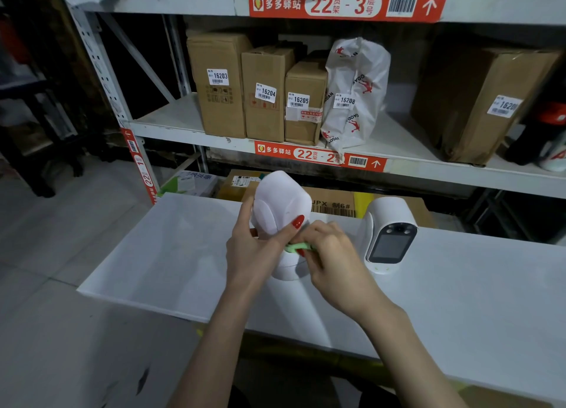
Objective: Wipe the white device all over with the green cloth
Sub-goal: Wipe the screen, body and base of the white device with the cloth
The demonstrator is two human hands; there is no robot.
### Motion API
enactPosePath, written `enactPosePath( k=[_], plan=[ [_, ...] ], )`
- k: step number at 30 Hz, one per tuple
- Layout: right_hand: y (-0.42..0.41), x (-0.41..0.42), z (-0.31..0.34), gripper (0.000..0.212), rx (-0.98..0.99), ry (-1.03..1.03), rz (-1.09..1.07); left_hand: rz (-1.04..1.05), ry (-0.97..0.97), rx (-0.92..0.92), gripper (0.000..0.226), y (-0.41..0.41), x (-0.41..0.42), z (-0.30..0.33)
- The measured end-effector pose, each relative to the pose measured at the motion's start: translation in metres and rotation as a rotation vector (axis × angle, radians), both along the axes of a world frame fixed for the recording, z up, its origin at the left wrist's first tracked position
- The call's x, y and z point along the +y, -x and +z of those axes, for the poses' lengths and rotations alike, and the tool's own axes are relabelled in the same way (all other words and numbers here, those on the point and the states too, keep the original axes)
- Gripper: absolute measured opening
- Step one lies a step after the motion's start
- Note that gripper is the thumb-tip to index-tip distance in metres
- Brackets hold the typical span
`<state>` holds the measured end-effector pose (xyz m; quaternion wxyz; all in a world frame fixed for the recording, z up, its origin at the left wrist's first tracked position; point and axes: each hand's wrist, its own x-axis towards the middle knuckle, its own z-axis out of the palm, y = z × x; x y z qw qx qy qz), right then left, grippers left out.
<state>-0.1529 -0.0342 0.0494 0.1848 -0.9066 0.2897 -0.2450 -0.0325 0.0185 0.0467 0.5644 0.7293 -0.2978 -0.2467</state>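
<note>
A white rounded device (280,203) stands on the white table (159,254), its back toward me. My left hand (254,248) grips its lower body, thumb lying across the right side. My right hand (330,254) pinches a small green cloth (298,247) and presses it against the device's neck, just above the round base (288,269). Most of the cloth is hidden under my fingers.
A second white device with a dark screen (389,239) stands upright just right of my hands. Behind the table a metal shelf rack (183,125) holds labelled cardboard boxes (266,95) and a white plastic bag (355,92). More boxes sit below the rack.
</note>
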Motion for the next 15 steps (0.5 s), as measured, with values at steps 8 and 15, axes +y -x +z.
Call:
enactPosePath(
  k=[8,15],
  plan=[
    [0.009,-0.011,-0.002,0.04,-0.024,0.186,-0.08,-0.006,0.026,0.071,0.094,0.001,0.001,0.004],
    [0.008,-0.012,-0.006,0.045,0.049,0.255,-0.11,-0.054,0.02,0.086,0.094,0.004,0.001,0.004]
  ],
)
